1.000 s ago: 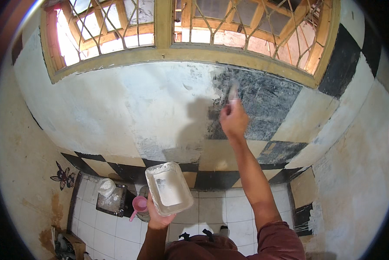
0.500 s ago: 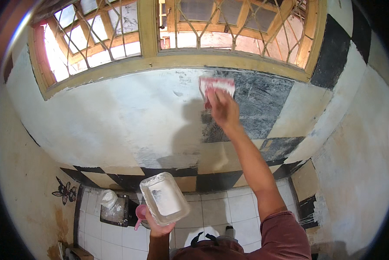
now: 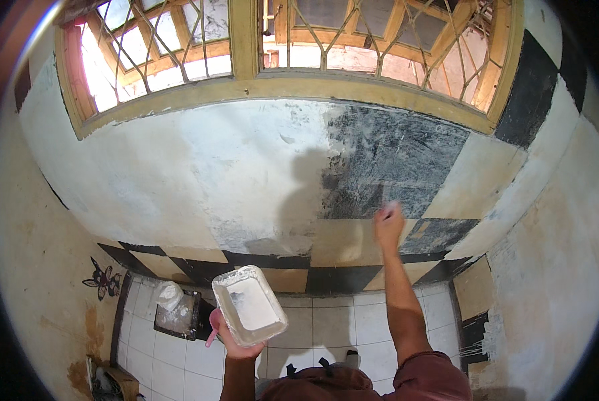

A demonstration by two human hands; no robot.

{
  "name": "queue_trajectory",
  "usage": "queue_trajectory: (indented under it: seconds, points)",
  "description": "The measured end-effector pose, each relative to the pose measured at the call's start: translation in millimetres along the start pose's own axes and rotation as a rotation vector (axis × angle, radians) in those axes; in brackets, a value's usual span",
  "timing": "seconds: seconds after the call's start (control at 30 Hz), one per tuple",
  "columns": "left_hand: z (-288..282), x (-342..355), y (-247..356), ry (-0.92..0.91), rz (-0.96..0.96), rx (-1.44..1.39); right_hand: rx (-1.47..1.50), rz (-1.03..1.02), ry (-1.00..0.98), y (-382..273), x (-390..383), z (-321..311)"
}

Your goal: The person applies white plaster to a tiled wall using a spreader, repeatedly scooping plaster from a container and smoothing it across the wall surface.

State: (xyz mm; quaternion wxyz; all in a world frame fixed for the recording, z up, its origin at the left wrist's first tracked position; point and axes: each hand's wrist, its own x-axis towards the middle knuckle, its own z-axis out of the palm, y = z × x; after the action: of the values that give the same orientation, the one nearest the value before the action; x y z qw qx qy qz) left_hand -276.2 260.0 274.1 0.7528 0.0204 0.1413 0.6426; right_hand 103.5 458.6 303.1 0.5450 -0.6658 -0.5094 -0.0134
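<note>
My left hand [image 3: 236, 342] grips the lower left edge of a whitish rectangular plastic tub [image 3: 279, 319]. White paste [image 3: 254, 302] lies inside it, with a grey smear on one side. Out in front, my right hand [image 3: 388, 226] is closed near the lower edge of the dark painted square on the wall [image 3: 246, 174]. In it is a putty spreader [image 3: 392, 206], now blurred and nearly edge-on, so its blade hardly shows. White paste coats the wall left of the dark square [image 3: 400, 147], which is streaked with thin white.
A yellow window frame [image 3: 273, 83] with metal bars runs above the wall. On the tiled floor [image 3: 299, 327] at left, a dark low stand [image 3: 186, 314] holds a white bag [image 3: 169, 294]; a pink dipper [image 3: 213, 326] is beside it. A cardboard box [image 3: 126, 384] sits lower left.
My right hand has come down and to the right from just below the window, taking the spreader off the upper wall. The tub stays about where it was. The view has shifted slightly.
</note>
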Motion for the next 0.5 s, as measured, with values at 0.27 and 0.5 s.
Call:
queue_trajectory:
  seconds: [0.27,0.5]
  points:
    - [-7,3,4,-0.072,-0.012,0.011,0.064,-0.026,0.448,-65,77,65]
    - [-12,11,29,-0.111,0.036,0.341,0.218,-0.317,0.074,-200,-38,159]
